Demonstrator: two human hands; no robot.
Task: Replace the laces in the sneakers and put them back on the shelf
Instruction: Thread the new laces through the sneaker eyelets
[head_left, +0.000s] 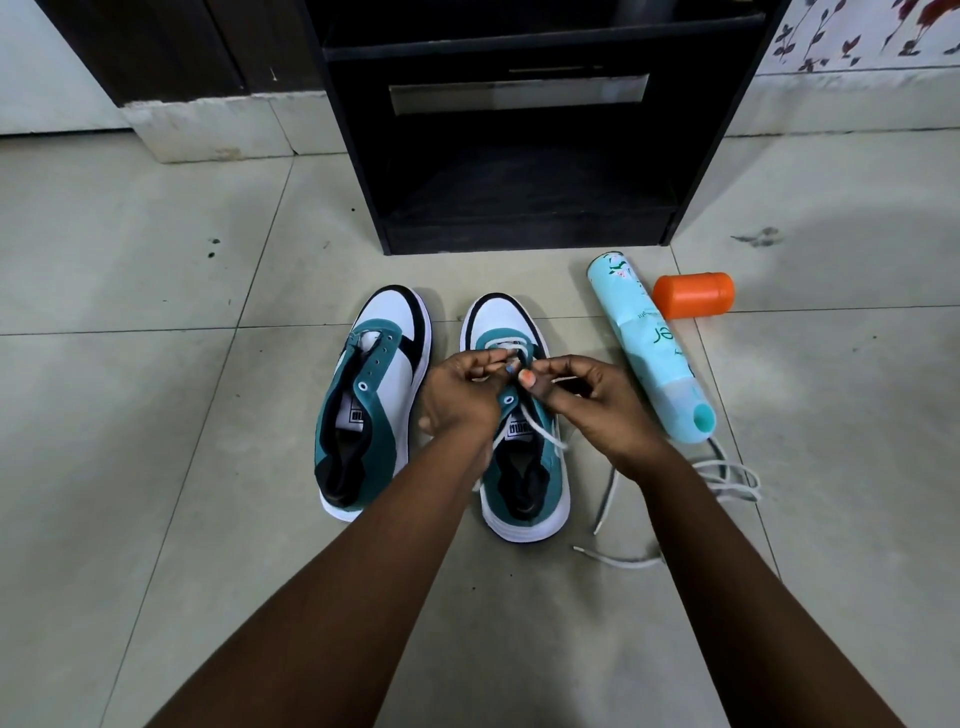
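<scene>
Pale tiled floor (156, 415) with dark scuffs; a black shelf unit (530, 130) stands upon it, floral wallpaper (857, 31) to its right.

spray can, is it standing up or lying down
Lying down. The spray can rests on its side on the floor, nozzle end toward the person, with its orange cap off beside it.

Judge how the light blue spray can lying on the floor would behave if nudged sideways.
The spray can lies on its side on smooth tile floor, so it would probably roll. Its orange cap is off beside it, likely to roll too.
</scene>
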